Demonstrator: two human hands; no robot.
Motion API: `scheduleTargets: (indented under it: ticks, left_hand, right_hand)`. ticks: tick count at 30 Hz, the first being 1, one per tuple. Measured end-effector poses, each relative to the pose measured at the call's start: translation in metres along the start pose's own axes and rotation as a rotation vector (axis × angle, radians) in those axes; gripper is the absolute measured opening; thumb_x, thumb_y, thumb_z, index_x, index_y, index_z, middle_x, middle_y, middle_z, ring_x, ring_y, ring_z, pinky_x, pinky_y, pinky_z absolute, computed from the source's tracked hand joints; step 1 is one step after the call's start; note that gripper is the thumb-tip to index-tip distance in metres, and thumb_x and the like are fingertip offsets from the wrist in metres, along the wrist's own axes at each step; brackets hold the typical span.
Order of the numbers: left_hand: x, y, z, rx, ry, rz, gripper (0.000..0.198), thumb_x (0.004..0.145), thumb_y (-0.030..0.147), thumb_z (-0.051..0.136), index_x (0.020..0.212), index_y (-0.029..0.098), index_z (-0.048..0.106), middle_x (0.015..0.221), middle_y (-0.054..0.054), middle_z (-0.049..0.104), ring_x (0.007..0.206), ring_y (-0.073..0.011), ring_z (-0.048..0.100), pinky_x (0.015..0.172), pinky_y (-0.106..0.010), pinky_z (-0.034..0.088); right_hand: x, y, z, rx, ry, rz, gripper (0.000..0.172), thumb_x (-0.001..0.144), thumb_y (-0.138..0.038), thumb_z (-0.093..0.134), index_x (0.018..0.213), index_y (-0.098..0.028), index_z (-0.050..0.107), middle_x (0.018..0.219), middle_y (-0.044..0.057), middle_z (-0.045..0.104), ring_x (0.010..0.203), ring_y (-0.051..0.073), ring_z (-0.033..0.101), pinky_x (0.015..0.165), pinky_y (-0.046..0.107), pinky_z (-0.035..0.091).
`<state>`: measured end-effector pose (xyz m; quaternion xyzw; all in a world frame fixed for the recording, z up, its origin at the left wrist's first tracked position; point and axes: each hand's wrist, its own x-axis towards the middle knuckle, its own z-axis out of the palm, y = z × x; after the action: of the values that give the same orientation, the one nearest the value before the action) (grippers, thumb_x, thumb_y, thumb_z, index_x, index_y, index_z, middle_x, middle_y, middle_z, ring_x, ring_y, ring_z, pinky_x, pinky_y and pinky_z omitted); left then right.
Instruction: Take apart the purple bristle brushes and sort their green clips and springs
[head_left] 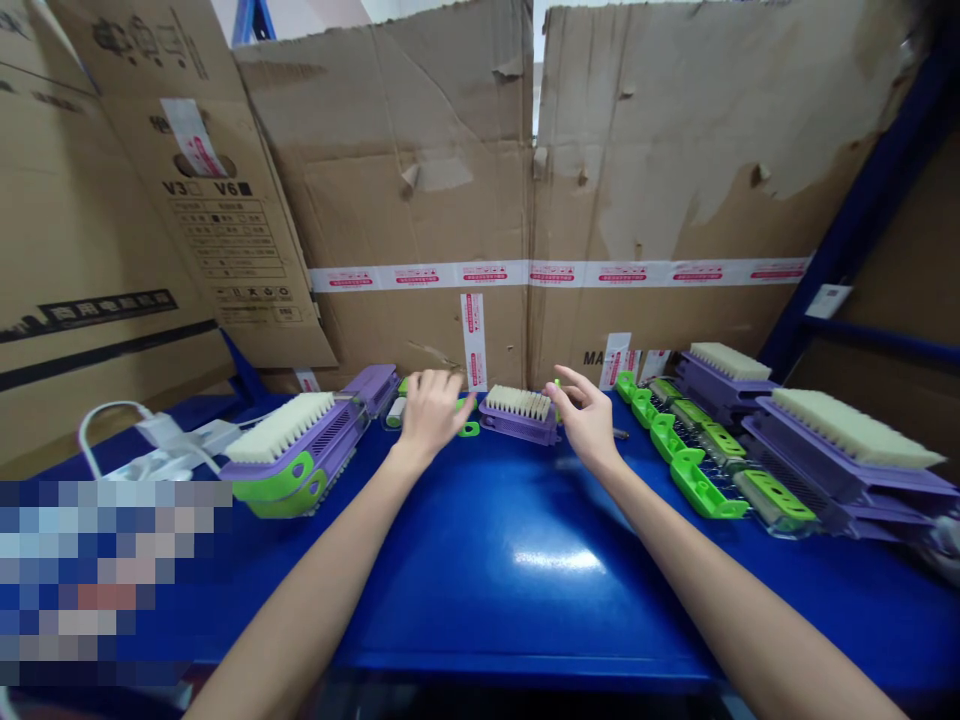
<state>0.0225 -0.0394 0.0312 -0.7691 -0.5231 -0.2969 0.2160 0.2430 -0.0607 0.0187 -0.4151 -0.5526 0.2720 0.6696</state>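
Observation:
Both my arms reach forward over a blue table. My left hand is blurred, its fingers curled down over small green and white parts at the back of the table. My right hand hovers with fingers spread, just right of a small purple brush block with cream bristles; it holds nothing. A green piece lies between the left hand and the brush block.
A large purple and green brush assembly lies at left, beside a white cable. At right stand a row of green clips and stacked purple brushes. Cardboard sheets wall the back.

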Motion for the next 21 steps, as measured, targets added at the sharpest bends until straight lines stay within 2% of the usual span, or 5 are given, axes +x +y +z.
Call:
scheduleTargets:
  ticks: [2,5,10,14,21]
  left_hand:
    - [-0.002,0.023,-0.002,-0.206,-0.034,0.067,0.040,0.089,0.044,0.046,0.107,0.014,0.064,0.105,-0.017,0.065,0.106,-0.0320,0.053,0.094,-0.046,0.034]
    - [-0.006,0.051,0.000,-0.602,-0.114,0.090,0.036,0.085,0.041,0.056,0.112,0.019,0.061,0.110,-0.011,0.066,0.104,-0.0260,0.058,0.093,-0.040,0.040]
    - [-0.008,0.059,0.003,-1.204,-0.233,-0.126,0.031,0.082,0.032,0.060,0.110,0.019,0.058,0.106,-0.008,0.069,0.097,-0.0180,0.065,0.086,-0.031,0.050]
    - [-0.006,0.052,0.000,-1.319,-0.307,-0.237,0.040,0.072,0.031,0.071,0.108,0.016,0.060,0.096,-0.008,0.072,0.089,-0.0180,0.068,0.083,-0.031,0.052]
    - [-0.005,0.053,0.000,-1.331,-0.313,-0.220,0.046,0.065,0.026,0.076,0.106,0.012,0.063,0.084,-0.006,0.070,0.078,-0.0153,0.066,0.076,-0.029,0.052]
  right_hand:
    - [-0.003,-0.003,0.004,0.053,-0.031,0.020,0.051,0.073,-0.049,0.066,0.113,-0.016,0.062,0.077,0.005,0.070,0.066,0.018,0.062,0.060,0.031,0.050]
    - [-0.009,-0.006,0.011,0.151,-0.103,0.027,0.041,0.073,-0.046,0.068,0.102,-0.019,0.063,0.084,0.005,0.071,0.077,0.019,0.066,0.070,0.033,0.053]
    - [-0.015,-0.008,0.017,0.257,-0.178,0.054,0.034,0.072,-0.042,0.071,0.096,-0.021,0.060,0.096,0.007,0.071,0.092,0.022,0.067,0.083,0.035,0.053]
    - [-0.016,-0.009,0.016,0.242,-0.178,0.058,0.037,0.072,-0.043,0.071,0.098,-0.021,0.059,0.098,0.008,0.071,0.095,0.022,0.067,0.084,0.036,0.053]
    - [-0.017,-0.011,0.017,0.199,-0.230,0.061,0.045,0.072,-0.046,0.070,0.107,-0.019,0.059,0.101,0.009,0.071,0.096,0.024,0.067,0.085,0.038,0.053]
